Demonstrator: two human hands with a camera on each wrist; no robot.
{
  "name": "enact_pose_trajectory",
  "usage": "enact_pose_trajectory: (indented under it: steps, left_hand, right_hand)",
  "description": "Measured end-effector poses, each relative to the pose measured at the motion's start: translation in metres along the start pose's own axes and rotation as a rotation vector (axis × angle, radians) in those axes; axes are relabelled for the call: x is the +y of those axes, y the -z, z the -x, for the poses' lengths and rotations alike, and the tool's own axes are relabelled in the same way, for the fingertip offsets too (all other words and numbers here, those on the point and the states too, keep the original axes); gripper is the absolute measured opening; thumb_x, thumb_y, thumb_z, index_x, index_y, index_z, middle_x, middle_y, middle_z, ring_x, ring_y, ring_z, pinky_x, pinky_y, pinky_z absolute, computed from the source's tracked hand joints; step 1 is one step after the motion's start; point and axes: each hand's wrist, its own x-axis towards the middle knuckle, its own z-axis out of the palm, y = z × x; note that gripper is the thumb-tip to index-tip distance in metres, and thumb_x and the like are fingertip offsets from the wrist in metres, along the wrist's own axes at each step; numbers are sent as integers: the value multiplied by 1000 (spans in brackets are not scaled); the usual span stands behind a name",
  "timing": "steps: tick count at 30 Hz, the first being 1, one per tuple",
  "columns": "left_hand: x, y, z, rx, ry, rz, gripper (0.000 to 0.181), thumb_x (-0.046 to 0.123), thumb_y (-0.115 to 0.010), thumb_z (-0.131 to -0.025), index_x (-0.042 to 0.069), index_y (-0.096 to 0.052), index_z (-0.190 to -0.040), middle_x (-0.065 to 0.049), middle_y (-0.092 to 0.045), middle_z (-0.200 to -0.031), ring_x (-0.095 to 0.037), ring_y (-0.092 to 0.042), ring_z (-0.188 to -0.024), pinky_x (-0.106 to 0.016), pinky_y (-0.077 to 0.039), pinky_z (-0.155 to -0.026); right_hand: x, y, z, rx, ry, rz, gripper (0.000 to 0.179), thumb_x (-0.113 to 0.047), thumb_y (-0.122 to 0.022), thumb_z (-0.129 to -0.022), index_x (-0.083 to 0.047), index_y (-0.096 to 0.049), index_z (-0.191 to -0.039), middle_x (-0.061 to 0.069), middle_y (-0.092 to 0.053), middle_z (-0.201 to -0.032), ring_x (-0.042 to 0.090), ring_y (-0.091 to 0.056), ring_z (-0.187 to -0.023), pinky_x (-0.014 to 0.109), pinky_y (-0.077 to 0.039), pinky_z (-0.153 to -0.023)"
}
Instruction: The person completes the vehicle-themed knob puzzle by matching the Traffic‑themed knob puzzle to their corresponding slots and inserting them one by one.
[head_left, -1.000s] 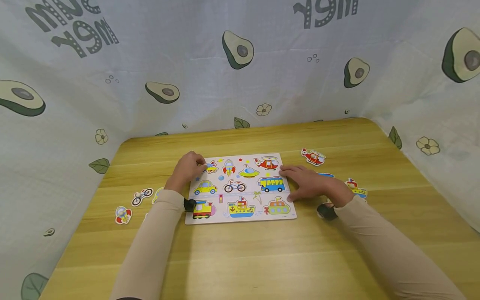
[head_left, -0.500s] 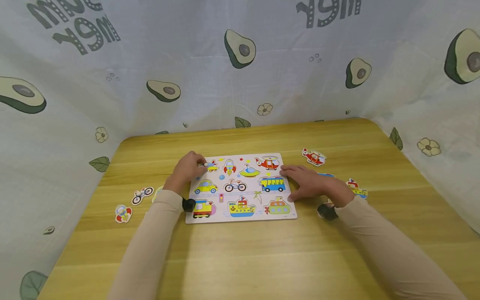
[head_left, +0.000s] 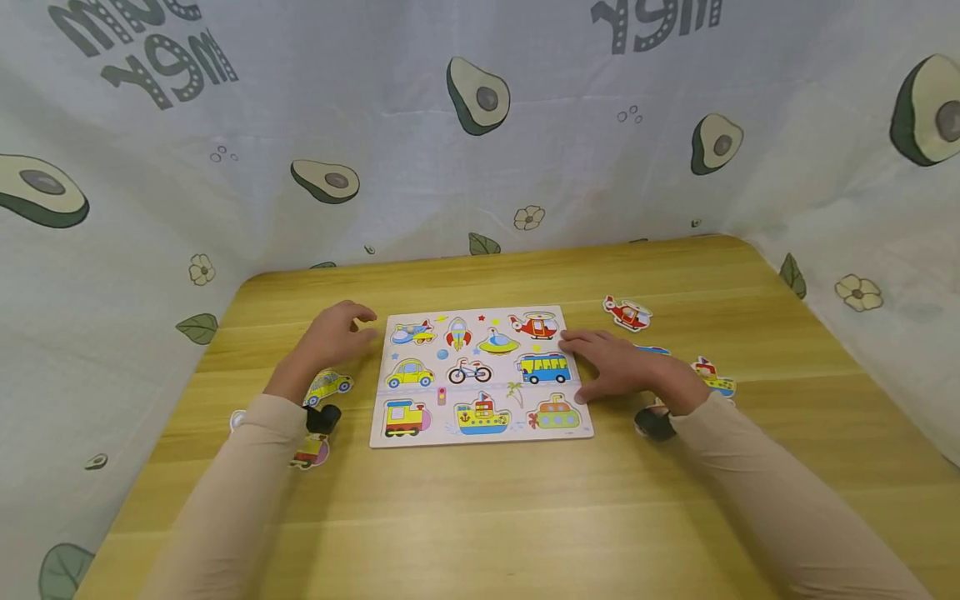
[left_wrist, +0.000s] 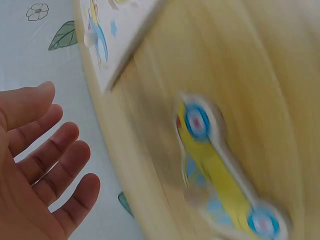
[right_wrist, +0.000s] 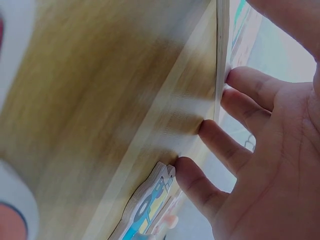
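A white puzzle board with vehicle pictures lies mid-table. At its upper left is an airplane piece; its small knob shows in the left wrist view. My left hand, fingers relaxed and holding nothing, hovers left of the board. Below that hand lies a yellow car piece, knob up. On the board's right side, my right hand rests its spread fingertips against the edge. The right wrist view puts a blue bus piece close to the little finger of that hand.
A helicopter piece and a boat piece lie to the right on the wooden table. A train piece lies near the left sleeve, which hides other pieces. An avocado-print cloth hangs behind.
My left hand has let go of the airplane piece and moved left off the board. The car and train pieces now show; the left arm covers the bicycle piece. The right hand stays put.
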Motion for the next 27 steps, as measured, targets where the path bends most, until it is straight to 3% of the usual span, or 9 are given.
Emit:
enact_pose_trajectory:
  steps: [4, 9, 15, 21, 27]
  left_hand:
    - [-19, 12, 21, 36, -45, -54, 35, 19, -59, -96, -1, -64, -124, -22, -61, -127, -38, -61, -108, -53, -52, -92]
    - [-43, 17, 45, 36, -52, -78, 28, 17, -62, -96, -2, -67, -116, -24, -63, -122, -40, -63, -103, -54, -53, -88]
    - [-60, 20, 65, 67, -80, -111, 23, 13, -64, -94, -3, -69, -110, -25, -65, -116, -40, -64, -98, -56, -53, -85]
    - [-63, 16, 73, 75, -116, -151, 21, 13, -68, -91, 0, -71, -106, -21, -67, -111, -35, -65, -93, -52, -55, -80]
    - [-62, 3, 69, 20, -144, -167, 29, 21, -76, -85, 1, -72, -106, -17, -69, -107, -25, -62, -85, -46, -53, -81]
  right_hand:
    - [-1, 0, 0, 5, -4, 5, 86, -38, -77, -83, -2, -38, -151, 18, -28, -162, 47, -25, -146, 69, -26, -114]
    - [-1, 0, 0, 4, -7, 8, 86, -38, -77, -83, -2, -38, -151, 18, -28, -162, 47, -25, -146, 70, -26, -113]
    - [-2, 0, -1, 5, -1, -1, 85, -37, -77, -83, -3, -38, -151, 18, -28, -162, 46, -24, -147, 72, -25, -112]
    - [-3, 2, 1, 6, -1, 5, 86, -38, -77, -83, -2, -38, -151, 18, -29, -162, 47, -24, -146, 72, -26, -112]
    - [-4, 2, 2, 8, 21, 0, 86, -38, -77, -83, -1, -39, -150, 19, -30, -160, 49, -26, -144, 72, -27, -111]
